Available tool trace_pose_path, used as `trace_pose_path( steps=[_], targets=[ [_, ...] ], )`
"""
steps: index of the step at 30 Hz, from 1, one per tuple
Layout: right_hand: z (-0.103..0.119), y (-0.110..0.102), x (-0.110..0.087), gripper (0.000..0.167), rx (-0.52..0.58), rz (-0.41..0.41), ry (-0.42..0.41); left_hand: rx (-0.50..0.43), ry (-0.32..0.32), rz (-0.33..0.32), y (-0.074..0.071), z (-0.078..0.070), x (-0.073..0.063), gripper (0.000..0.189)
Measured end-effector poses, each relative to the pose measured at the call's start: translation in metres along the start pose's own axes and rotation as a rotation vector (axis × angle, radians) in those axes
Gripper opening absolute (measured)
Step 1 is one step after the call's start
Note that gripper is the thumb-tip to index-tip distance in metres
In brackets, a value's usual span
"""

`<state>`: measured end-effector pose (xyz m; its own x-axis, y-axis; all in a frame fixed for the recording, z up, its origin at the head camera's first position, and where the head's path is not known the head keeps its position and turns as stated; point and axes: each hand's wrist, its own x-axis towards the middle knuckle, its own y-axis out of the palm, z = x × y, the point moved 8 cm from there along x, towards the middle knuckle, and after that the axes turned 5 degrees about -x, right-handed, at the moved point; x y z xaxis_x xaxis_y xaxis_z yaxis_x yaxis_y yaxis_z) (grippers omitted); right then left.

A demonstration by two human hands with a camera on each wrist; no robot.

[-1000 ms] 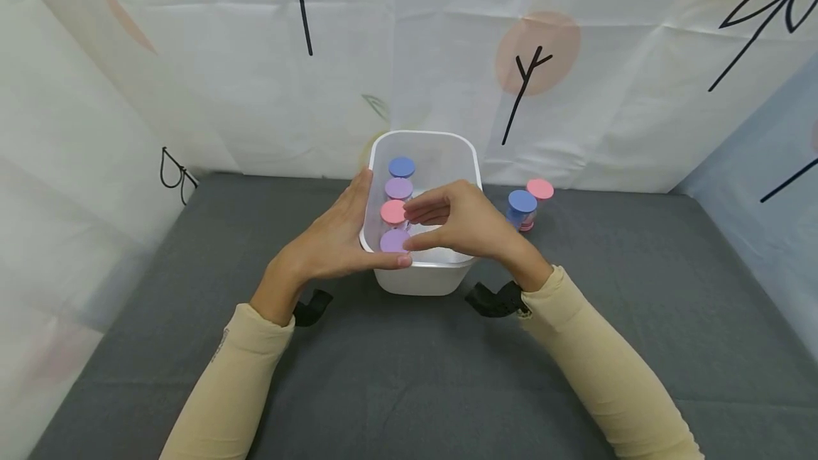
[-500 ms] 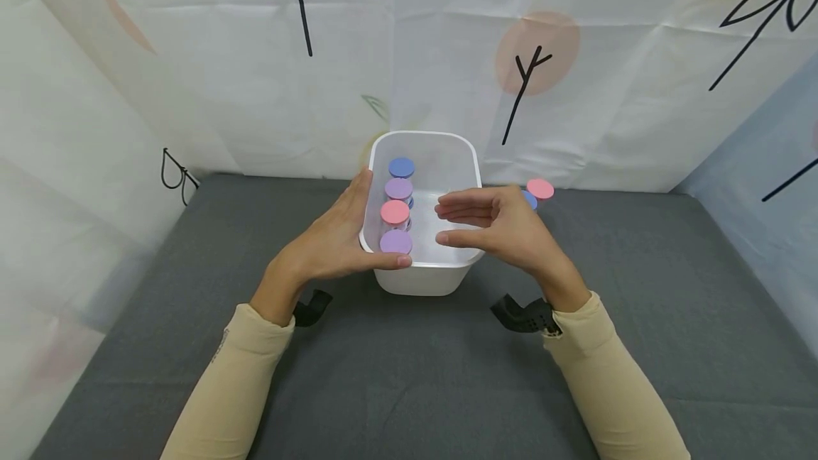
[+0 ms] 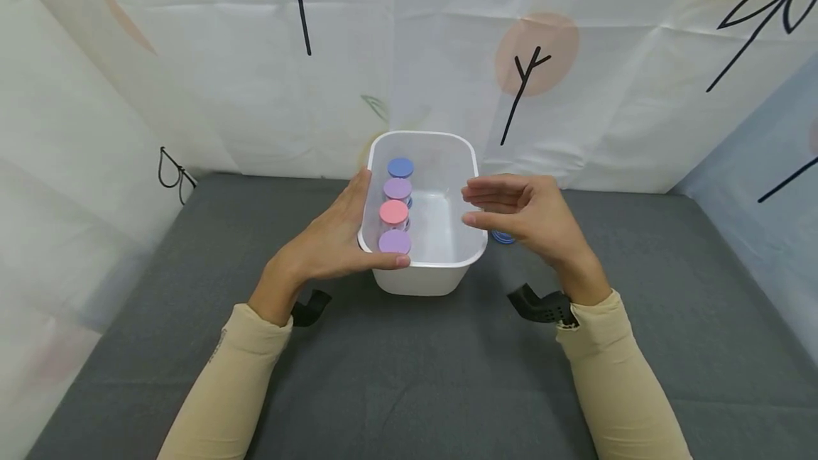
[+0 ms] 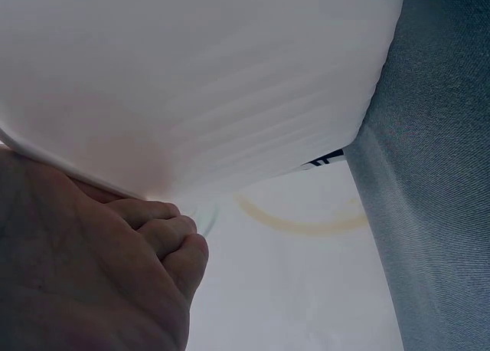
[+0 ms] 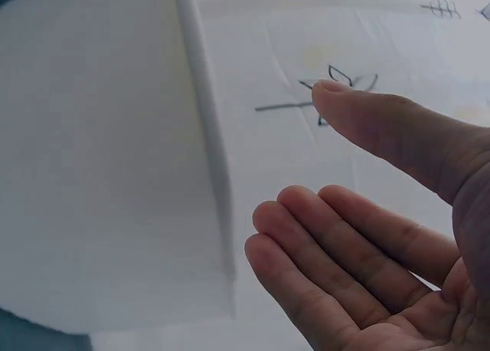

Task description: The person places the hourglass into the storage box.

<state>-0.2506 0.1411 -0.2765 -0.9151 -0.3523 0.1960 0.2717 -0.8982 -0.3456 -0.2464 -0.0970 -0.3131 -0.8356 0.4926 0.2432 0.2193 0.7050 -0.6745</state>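
A white plastic bin [image 3: 429,280] stands on the dark cloth. Inside, along its left wall, small clear jars form a row with a blue lid [image 3: 400,167], a purple lid [image 3: 397,188], a pink lid [image 3: 393,212] and another purple lid [image 3: 395,241]. My left hand [image 3: 329,236] rests on the bin's left side, straight fingers along the wall and thumb across the front corner. Its fingers touch the outer wall in the left wrist view. Over the right rim hovers my right hand [image 3: 533,217], fingers extended, thumb apart, holding nothing. Beneath it peeks the blue base of a jar [image 3: 503,238]; the rest is hidden.
Dark grey cloth [image 3: 396,375] covers the table. A white printed curtain [image 3: 441,62] hangs close behind the bin, with more fabric at both sides. Black straps [image 3: 542,306] circle the wrists.
My right hand has drawn away from the row of jars, rightward past the bin's right rim, and now hides most of the jars standing outside. My left hand has stayed in place.
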Motion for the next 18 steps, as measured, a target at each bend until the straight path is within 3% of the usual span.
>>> trace_pose_path(
  steps=[6, 11, 15, 18],
  targets=[
    [-0.005, -0.035, -0.004, 0.044, 0.149, -0.114, -0.019, 0.022, -0.029, 0.007, -0.001, 0.001, -0.001, 0.132],
    [-0.015, -0.067, -0.008, 0.040, 0.214, -0.259, -0.037, 0.025, -0.042, 0.013, 0.000, 0.002, -0.002, 0.132],
    [-0.028, -0.090, -0.012, 0.044, 0.161, -0.394, -0.006, 0.021, -0.029, 0.013, 0.000, 0.001, -0.002, 0.131],
    [-0.040, -0.103, -0.015, 0.050, 0.045, -0.449, 0.051, 0.013, 0.001, 0.005, -0.001, -0.001, -0.001, 0.129]
  ],
)
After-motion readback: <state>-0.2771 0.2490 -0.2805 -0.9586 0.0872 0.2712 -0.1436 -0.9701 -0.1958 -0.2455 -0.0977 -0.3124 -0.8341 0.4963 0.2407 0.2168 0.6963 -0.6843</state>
